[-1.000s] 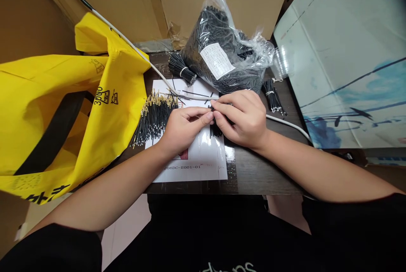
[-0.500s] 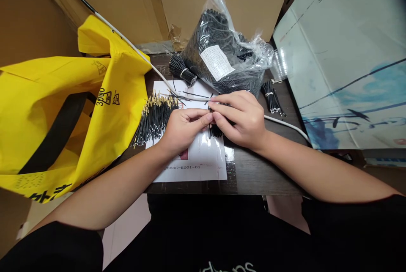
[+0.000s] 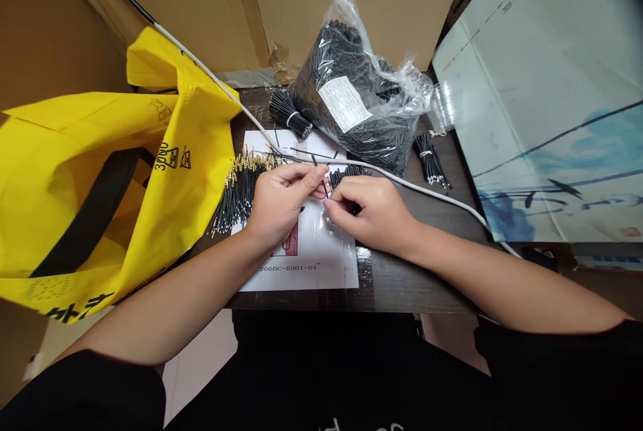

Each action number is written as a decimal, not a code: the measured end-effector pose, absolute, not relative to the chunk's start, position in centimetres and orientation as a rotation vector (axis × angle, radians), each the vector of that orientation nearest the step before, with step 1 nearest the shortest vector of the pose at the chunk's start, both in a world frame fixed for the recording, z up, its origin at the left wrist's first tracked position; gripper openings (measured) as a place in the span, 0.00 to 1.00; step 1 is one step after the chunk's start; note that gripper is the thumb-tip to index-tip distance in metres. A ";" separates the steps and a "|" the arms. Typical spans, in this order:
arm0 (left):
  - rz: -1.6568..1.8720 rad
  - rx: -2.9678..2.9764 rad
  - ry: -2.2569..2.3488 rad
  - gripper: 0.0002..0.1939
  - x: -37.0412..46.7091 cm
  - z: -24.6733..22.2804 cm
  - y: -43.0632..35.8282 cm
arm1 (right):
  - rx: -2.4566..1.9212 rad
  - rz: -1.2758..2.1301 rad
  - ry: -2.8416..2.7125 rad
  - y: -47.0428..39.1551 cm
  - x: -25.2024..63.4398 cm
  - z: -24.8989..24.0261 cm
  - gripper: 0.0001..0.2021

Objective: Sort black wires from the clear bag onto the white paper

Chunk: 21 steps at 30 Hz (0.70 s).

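Inward from the table's (image 3: 426,287) front edge, the left hand (image 3: 278,202) pinched 1 black wire (image 3: 326,190); the right hand (image 3: 372,211) met its lower end, grip unclear.

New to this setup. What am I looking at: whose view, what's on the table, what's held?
There is no robot here. One camera, worn on a person's head, looks forward and down at their two bare hands.

The left hand pinches what looks like a short black wire. The right hand has its fingertips by the lower end; whether they grip it is unclear.

On the dark table lie a printed sheet, a pile of black wires with gold-coloured tips and two tied black bundles. Behind the hands sits a clear plastic bag full of black pieces. A white cable crosses the table, and a yellow bag is at the left.
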State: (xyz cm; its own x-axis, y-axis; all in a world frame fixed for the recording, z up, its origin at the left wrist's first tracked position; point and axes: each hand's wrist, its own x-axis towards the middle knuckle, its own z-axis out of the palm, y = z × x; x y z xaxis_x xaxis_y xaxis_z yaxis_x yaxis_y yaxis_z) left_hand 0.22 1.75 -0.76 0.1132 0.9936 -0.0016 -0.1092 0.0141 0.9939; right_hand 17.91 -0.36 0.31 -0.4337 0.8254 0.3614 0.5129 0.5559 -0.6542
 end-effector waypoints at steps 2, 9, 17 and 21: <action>1.129 1.159 1.050 0.13 0.1 -0.7 1.7 | -1.047 0.606 -2.133 -0.2 18.0 0.4 0.13; 0.924 1.131 0.986 0.26 -0.1 -0.4 1.4 | -1.049 0.689 -2.229 0.1 19.9 3.6 0.12; 0.949 1.075 0.928 0.34 -0.2 -0.3 1.6 | -1.533 0.634 -1.923 -0.2 23.1 5.6 0.14; 0.952 1.116 0.943 0.29 -0.3 -0.6 1.8 | -1.658 0.622 -2.144 -0.6 22.2 2.4 0.16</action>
State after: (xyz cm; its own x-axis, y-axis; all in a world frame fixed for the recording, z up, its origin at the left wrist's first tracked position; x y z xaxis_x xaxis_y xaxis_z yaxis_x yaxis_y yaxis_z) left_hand -0.28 1.77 -0.61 0.3078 0.9435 -0.1229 -0.1320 0.1703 0.9765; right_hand 22.15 -0.55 2.39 -0.2478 0.9687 0.0138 0.8108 0.2151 -0.5444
